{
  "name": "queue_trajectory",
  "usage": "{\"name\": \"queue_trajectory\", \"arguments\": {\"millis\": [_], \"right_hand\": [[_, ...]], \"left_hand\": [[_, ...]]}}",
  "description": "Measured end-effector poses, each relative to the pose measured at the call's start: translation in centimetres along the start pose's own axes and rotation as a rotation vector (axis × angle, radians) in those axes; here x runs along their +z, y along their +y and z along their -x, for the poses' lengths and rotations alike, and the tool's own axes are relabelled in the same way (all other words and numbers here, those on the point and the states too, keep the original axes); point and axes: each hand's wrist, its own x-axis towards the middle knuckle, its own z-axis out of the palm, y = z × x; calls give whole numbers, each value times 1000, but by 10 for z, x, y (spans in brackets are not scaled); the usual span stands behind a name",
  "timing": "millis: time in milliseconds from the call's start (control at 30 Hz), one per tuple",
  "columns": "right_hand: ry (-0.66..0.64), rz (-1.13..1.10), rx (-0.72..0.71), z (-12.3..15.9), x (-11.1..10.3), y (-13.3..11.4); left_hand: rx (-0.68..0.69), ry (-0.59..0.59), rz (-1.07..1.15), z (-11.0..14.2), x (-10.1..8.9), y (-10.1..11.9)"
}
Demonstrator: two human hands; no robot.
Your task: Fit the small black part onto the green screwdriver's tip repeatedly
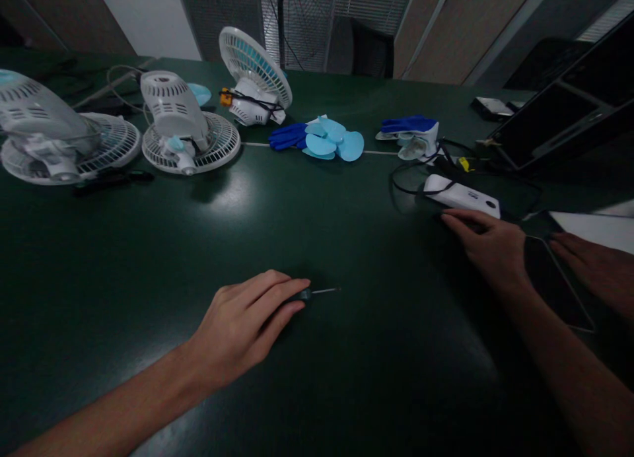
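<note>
My left hand (242,321) lies palm down on the dark green table (317,212), fingers curled over the dark handle of a small screwdriver (321,290). Only its thin metal shaft pokes out to the right. My right hand (488,246) rests flat with fingers stretched out. Its fingertips touch the near edge of a white box-shaped device (463,196) with a black cable. A dark phone (555,282) lies just right of that wrist.
Another person's hand (594,265) reaches in from the right edge. Three white desk fans (185,130) (59,133) (255,77) stand at the back left. A light blue fan blade (331,140), blue gloves (287,137) (409,123) and an open laptop (549,123) lie further back.
</note>
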Motion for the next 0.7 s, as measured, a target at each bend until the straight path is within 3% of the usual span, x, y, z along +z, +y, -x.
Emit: {"name": "queue_trajectory", "arguments": {"millis": [367,700], "right_hand": [[-69,-83,108,1,-4,-1],[-95,-124,33,0,-3,-1]], "left_hand": [[2,6,-1,0,0,1],[-1,-6,6,0,0,0]]}}
